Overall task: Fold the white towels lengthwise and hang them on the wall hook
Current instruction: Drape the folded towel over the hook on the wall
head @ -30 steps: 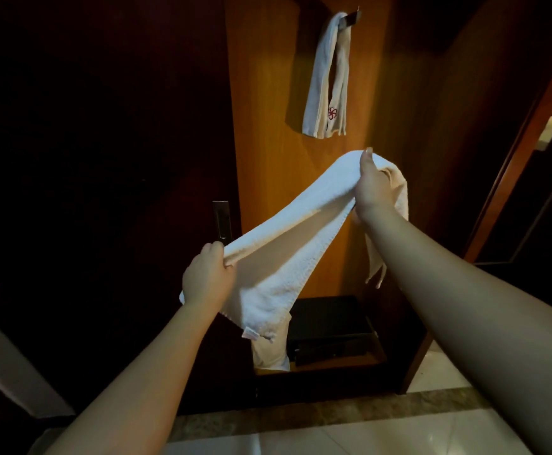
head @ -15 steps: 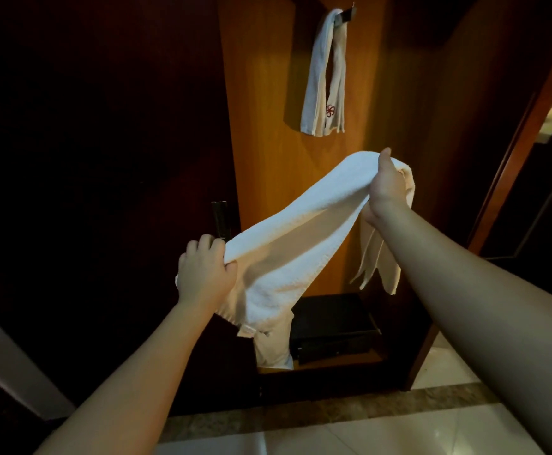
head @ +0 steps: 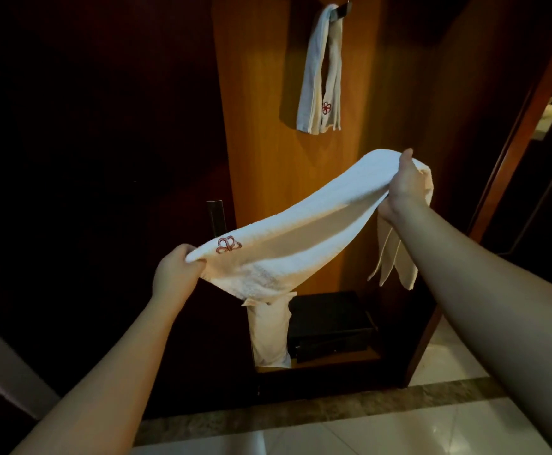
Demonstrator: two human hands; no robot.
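Towel point(head: 301, 231) taut between left hand point(head: 174, 274), right hand point(head: 406, 185).

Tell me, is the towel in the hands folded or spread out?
Folded lengthwise: the held towel forms a narrow doubled band stretched between both hands.

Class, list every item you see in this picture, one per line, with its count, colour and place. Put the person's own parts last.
white terry towel with red flower emblem: one, white, stretched between both hands in front of the panel.
white folded towel on the hook: one, white with a red emblem, hanging at top centre.
dark metal wall hook: one, dark, top of the panel.
orange wooden wall panel: one, orange-brown, centre.
white cloth bundle: one, white, standing low in the niche.
black box: one, black, right of the bundle.
pale glossy floor tiles: several, pale, bottom right.
left hand: one, grip on the towel's emblem end.
right hand: one, grip on the towel's far end.
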